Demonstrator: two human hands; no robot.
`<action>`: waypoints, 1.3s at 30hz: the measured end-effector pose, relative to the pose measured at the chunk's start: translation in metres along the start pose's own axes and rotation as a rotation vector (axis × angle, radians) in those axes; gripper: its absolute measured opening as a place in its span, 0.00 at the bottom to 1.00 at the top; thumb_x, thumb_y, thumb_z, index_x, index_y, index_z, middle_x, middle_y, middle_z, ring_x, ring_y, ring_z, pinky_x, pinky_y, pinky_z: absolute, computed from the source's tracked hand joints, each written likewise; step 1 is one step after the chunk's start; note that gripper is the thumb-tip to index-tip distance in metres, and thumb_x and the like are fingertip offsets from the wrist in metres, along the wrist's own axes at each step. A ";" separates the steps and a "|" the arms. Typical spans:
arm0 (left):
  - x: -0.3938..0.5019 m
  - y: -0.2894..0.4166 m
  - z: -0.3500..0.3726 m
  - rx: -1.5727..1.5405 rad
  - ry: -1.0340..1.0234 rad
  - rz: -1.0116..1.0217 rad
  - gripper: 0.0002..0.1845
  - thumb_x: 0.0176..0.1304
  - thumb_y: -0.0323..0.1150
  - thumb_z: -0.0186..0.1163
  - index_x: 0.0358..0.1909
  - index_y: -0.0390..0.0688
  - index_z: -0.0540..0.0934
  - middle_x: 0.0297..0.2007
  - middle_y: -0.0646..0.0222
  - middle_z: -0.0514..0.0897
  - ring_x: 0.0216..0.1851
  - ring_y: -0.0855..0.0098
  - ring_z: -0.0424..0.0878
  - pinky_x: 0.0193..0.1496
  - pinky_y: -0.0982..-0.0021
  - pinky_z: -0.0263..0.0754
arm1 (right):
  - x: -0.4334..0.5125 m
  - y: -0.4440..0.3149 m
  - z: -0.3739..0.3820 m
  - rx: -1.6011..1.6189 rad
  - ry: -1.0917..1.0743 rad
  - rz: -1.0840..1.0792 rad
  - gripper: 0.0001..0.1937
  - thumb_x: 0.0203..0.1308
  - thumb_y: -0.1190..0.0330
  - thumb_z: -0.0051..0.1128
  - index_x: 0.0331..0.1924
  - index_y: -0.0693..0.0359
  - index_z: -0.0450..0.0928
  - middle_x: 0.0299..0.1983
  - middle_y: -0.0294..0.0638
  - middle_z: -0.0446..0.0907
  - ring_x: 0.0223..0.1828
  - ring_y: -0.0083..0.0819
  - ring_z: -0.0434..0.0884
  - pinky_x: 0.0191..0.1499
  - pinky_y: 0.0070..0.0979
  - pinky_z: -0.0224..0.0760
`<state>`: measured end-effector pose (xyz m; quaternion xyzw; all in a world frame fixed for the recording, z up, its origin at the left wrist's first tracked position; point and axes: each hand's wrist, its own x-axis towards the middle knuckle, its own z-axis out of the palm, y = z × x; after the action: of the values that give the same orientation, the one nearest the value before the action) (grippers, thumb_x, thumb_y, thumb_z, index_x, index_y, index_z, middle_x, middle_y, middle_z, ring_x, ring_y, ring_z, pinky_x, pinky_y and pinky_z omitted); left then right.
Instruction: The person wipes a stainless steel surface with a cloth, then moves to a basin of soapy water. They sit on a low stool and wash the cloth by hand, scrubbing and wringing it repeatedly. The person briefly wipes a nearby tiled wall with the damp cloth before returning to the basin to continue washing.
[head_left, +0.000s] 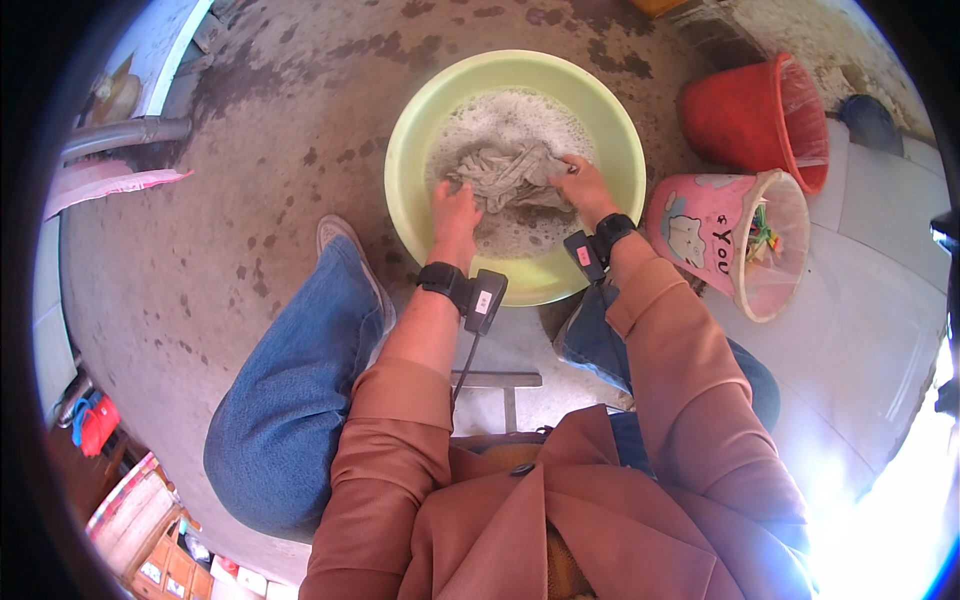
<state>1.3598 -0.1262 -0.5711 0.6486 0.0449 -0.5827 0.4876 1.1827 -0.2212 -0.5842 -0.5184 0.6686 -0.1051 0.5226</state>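
Observation:
A light green plastic basin (424, 232) stands on the floor in front of me, holding foamy water (517, 112). A wet, crumpled grey cloth (506, 176) lies in the water, partly above the surface. My left hand (455, 217) is at the cloth's left edge; whether its fingers grip the fabric cannot be told. My right hand (583, 187) has the cloth's right end between thumb and fingers. Both wrists wear black straps with small black boxes attached. The bottom of the basin is hidden by suds.
To the right of the basin, a red bucket (731, 120) and a pink printed bin (697, 225) with a clear liner lie tilted in view. My jeans-clad knees flank the basin. Wet spots mark the concrete floor (262, 150). A metal pipe (127, 137) is at upper left.

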 end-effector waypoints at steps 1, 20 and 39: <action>-0.002 -0.003 -0.003 0.048 0.039 -0.074 0.27 0.66 0.38 0.53 0.63 0.40 0.60 0.55 0.61 0.69 0.53 0.66 0.72 0.49 0.63 0.73 | -0.004 0.007 0.005 -0.146 0.034 -0.129 0.21 0.52 0.65 0.62 0.49 0.66 0.76 0.37 0.45 0.79 0.39 0.31 0.77 0.45 0.27 0.70; -0.059 0.044 0.029 0.676 -0.261 0.528 0.25 0.60 0.39 0.60 0.59 0.42 0.71 0.52 0.59 0.75 0.52 0.67 0.74 0.50 0.68 0.72 | -0.063 -0.112 -0.045 -0.314 -0.106 -0.454 0.17 0.50 0.69 0.66 0.45 0.63 0.79 0.30 0.38 0.79 0.31 0.24 0.77 0.37 0.23 0.72; -0.188 0.152 0.064 1.094 -0.589 0.661 0.28 0.58 0.43 0.62 0.58 0.40 0.70 0.32 0.77 0.78 0.33 0.82 0.73 0.34 0.78 0.68 | -0.168 -0.194 -0.107 0.011 -0.023 -0.577 0.14 0.51 0.76 0.59 0.44 0.65 0.78 0.31 0.38 0.80 0.32 0.24 0.78 0.35 0.22 0.72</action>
<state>1.3493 -0.1533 -0.3228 0.5957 -0.5880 -0.4942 0.2349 1.1953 -0.2149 -0.3063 -0.6853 0.4870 -0.2472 0.4817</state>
